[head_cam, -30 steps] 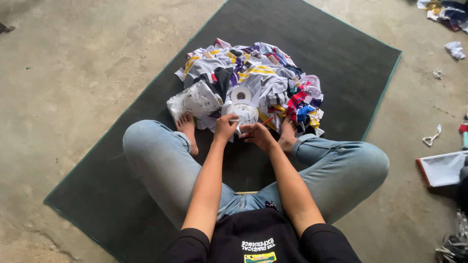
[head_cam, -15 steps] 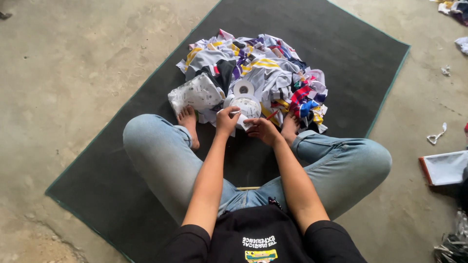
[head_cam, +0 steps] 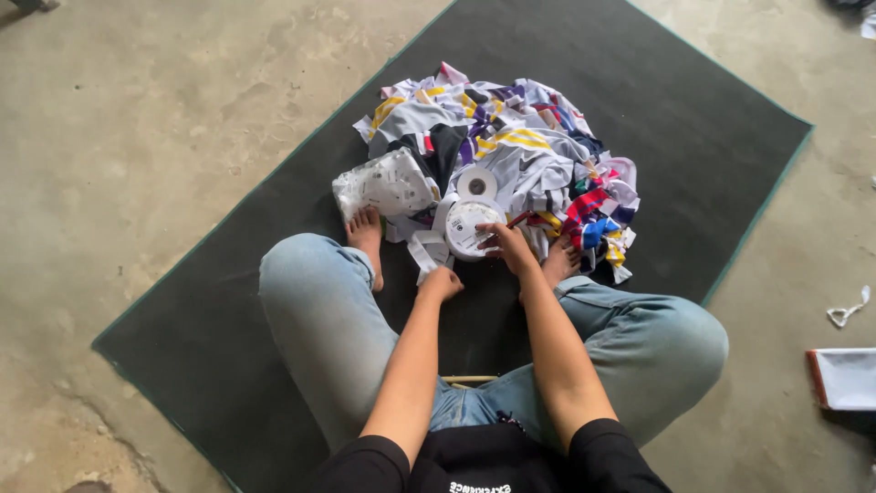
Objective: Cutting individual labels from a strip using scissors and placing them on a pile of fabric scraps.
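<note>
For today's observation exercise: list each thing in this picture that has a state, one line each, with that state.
Left hand: closed on the white ribbon strip.
Right hand: fingers spread on the white ribbon roll.
Second white roll: lying flat behind it.
Fabric scraps: heaped, jumbled.
Dark mat: spread flat on concrete.

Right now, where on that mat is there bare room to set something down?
The dark green-edged floor mat is bare right of the heap of coloured fabric scraps and left of the left knee. It is crowded between the feet, where the right hand touches a white tape roll.
</note>
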